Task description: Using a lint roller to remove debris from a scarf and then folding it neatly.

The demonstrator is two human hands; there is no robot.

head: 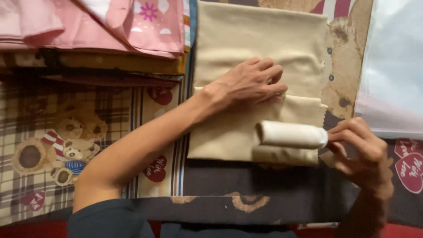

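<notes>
Lying flat on a patterned bedsheet (66, 145) with teddy bears and hearts, the folded beige cloth (260, 48) has its long axis running away from the person, its near edge toward the body. The left hand (251, 83) rests palm down on the middle of that cloth, fingers spread and loose, pressing it and gripping nothing. The right hand (359, 150) pinches the right end of a white roller (291, 134) between thumb and fingertips. The roller lies across the near part of the cloth, its long axis running left to right, its free end pointing left. At the upper right a clear plastic bag (392, 66) lies on the sheet; what it holds I cannot tell. At the upper left sits a stack of folded fabrics (88, 35), pink ones on top with a flower print, a mustard-coloured layer beneath. Red heart-shaped patches with writing sit on the sheet near the right hand.
</notes>
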